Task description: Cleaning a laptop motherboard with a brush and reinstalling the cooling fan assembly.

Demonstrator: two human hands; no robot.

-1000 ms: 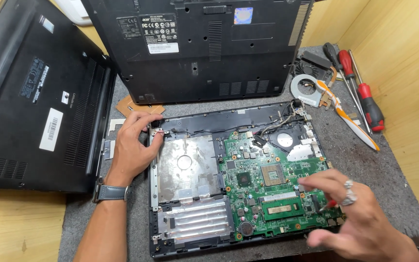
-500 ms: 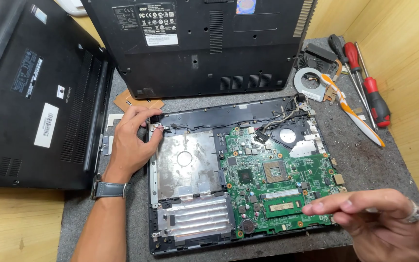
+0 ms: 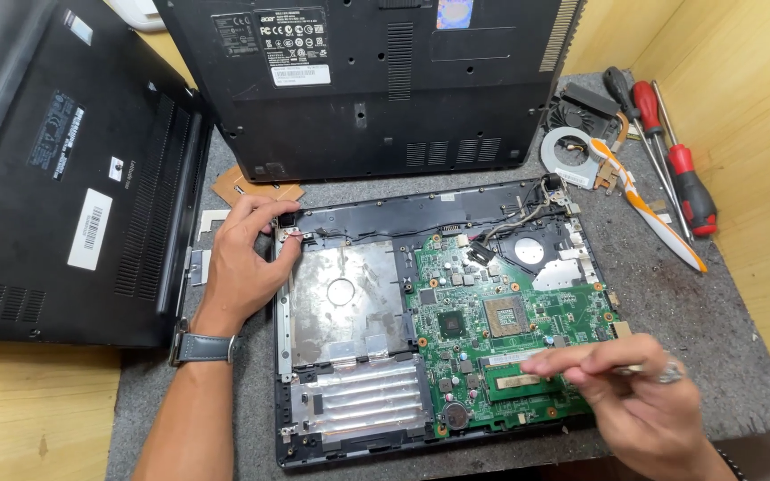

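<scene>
An opened laptop base [image 3: 385,218] lies on a grey mat, showing a green motherboard [image 3: 501,330] on its right half and silver metal shielding [image 3: 349,294] on its left. My left hand [image 3: 247,263] grips the base's upper left corner, fingers curled over the frame. My right hand [image 3: 634,396] hovers over the board's lower right, fingers pinched together above the memory module [image 3: 519,381]. Whether it holds something small I cannot tell.
Two black laptop bottom covers lie nearby, one at the back [image 3: 376,80] and one at the left [image 3: 64,169]. A cooling fan [image 3: 577,142], an orange-and-white flat tool [image 3: 657,218] and red-handled screwdrivers [image 3: 683,169] sit at the right. A wooden wall [image 3: 750,134] bounds the right side.
My right hand slid from the middle of the board to its lower right edge and its fingers drew together. My left hand stayed on the frame's corner.
</scene>
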